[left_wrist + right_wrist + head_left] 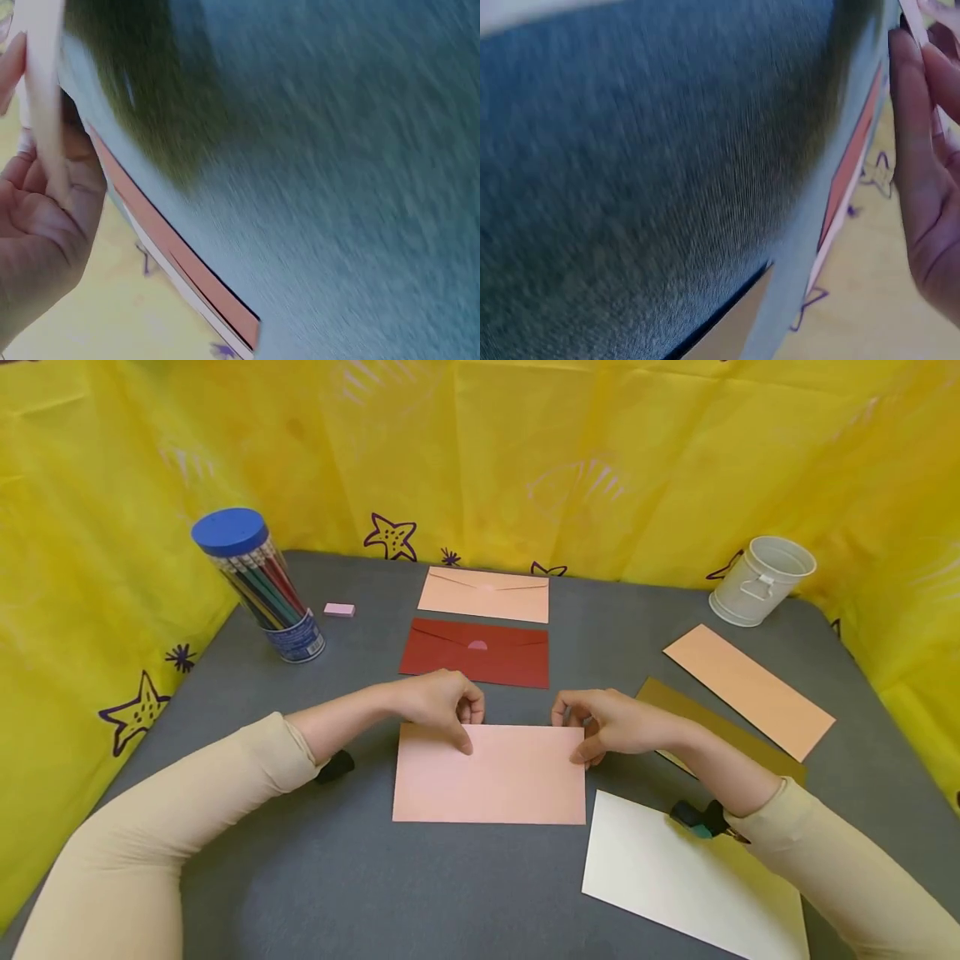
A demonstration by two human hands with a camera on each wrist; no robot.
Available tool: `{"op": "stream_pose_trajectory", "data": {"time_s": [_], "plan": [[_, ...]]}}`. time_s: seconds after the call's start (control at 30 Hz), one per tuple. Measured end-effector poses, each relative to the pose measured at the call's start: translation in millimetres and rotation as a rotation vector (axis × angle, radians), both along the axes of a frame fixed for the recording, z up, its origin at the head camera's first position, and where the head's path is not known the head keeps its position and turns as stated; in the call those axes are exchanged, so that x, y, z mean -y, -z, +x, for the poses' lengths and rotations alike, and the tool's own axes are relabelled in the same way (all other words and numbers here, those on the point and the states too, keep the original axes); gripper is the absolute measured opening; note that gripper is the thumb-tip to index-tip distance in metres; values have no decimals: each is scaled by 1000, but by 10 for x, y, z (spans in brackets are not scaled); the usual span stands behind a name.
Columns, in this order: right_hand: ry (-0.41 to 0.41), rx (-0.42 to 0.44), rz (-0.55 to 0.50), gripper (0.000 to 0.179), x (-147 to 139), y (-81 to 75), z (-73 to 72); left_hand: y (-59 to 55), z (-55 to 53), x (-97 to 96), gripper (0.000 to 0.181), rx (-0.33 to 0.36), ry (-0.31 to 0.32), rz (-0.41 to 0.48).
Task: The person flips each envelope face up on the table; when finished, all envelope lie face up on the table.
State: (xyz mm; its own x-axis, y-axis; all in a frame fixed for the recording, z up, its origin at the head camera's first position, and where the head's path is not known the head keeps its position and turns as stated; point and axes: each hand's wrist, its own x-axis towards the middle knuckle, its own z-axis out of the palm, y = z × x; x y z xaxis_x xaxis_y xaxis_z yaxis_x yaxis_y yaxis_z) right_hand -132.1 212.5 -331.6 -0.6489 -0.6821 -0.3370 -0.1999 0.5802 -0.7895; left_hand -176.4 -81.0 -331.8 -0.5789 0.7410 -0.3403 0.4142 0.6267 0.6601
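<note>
A plain pink envelope (487, 781) is held by both hands in the middle of the head view. My left hand (438, 706) pinches its top edge, with the thumb on the near face and the fingers behind. At the upper right corner my right hand (615, 722) grips it the same way. The left wrist view shows the envelope (46, 97) nearly edge-on in the left hand (45, 217). Only a sliver of it shows beside the right hand (934, 195) in the right wrist view. Beyond the hands lies a red envelope (480, 667) with a round pink seal.
Behind the red envelope lies a sealed peach envelope (480, 597). To the right are another peach envelope (750, 689), an olive envelope (712, 727) and a white one (660, 868). A pencil tub (262, 585), pink eraser (340, 610) and small metal bucket (757, 585) stand farther back.
</note>
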Motion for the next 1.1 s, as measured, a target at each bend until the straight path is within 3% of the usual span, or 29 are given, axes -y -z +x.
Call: {"op": "stream_pose_trajectory", "data": {"time_s": [0.1,0.23,0.47,0.7,0.87,1.1], "plan": [[50,84,-55,28,-59,-12,-75,-36,-114,66,21,-1,-42,36],[112,127,-105,27,-160,-25,-156,-85,-248,119,21,35,-120,96],[208,145,-132,32,-342,-77,-277,-98,-410,238,23,82,-335,172],[322,120,-154,32,-524,-144,-365,-82,-469,315,24,208,-498,317],[396,104,-198,31,-646,-224,-416,-83,-472,304,21,239,-546,403],[578,160,-359,19,-727,-330,-458,-150,-454,249,10,286,-623,628]]}}
